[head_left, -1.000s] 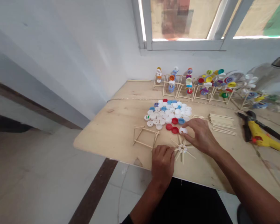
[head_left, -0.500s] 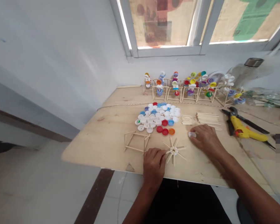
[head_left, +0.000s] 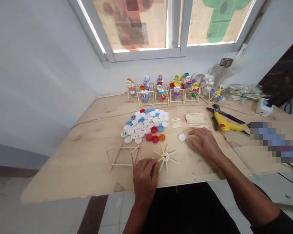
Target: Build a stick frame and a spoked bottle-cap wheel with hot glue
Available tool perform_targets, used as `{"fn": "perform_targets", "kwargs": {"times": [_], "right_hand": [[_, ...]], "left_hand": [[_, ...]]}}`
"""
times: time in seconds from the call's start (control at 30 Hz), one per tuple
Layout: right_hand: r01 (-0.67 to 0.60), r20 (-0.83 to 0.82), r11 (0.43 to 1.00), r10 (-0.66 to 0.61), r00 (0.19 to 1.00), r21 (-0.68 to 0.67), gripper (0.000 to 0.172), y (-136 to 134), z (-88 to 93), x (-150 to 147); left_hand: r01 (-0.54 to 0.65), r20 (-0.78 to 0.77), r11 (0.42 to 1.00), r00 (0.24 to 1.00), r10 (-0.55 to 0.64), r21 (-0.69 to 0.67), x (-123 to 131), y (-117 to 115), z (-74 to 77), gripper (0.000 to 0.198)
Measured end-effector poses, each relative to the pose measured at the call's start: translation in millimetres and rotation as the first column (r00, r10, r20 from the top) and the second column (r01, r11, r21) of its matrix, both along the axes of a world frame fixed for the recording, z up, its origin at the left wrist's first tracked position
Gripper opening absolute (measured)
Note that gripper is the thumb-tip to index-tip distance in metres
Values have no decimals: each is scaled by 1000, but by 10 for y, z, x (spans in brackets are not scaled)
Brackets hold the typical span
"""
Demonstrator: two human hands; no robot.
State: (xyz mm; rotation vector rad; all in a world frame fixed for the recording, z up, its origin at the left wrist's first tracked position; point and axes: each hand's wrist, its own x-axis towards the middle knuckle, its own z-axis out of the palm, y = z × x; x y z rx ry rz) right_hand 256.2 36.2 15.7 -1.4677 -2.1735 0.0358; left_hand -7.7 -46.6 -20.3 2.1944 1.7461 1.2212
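My left hand (head_left: 145,177) is near the table's front edge, its fingertips closed on the end of one stick of a star-shaped stick wheel (head_left: 165,157). The wheel lies flat, its sticks spreading from a small white hub. My right hand (head_left: 205,143) rests open on the table with thumb and fingers apart. Just left of its fingertips, a single white bottle cap (head_left: 182,137) lies on the wood, apart from the hand. Beside my left hand stands a stick frame (head_left: 124,156). Behind the wheel spreads a group of white, blue, red and orange bottle caps (head_left: 146,125).
Short sticks (head_left: 175,123) and longer sticks (head_left: 195,120) lie behind my right hand. Farther right are black-handled pliers (head_left: 230,116) and a yellow glue gun (head_left: 227,124). Several small cap wheels on stick frames (head_left: 162,92) line the wall, near a bottle (head_left: 222,70).
My right hand has let go of the white cap and drawn slightly away, its fingers opening. My left hand stays at the stick wheel. The view has turned to the right.
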Motion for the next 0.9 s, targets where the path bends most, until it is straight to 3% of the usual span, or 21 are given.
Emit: {"fn": "perform_targets", "kwargs": {"times": [0.23,0.43,0.6,0.9], "right_hand": [[74,-43,996,-72,996,53,15,-254,56,303],[181,42,963,-193,980,201,20,-354,133,915],[337,276,910,-398,875,242,31,-305,140,1375],[387,411,907,-421,809,168,38,-48,42,1520]], "left_hand": [[28,-11,999,1000,-28,-25,-12,-12,55,17],[34,-16,999,999,-35,-40,-13,-19,54,17],[34,-11,999,999,-35,-39,-7,-20,41,17],[23,-12,999,1000,-23,-37,25,-24,96,16]]}}
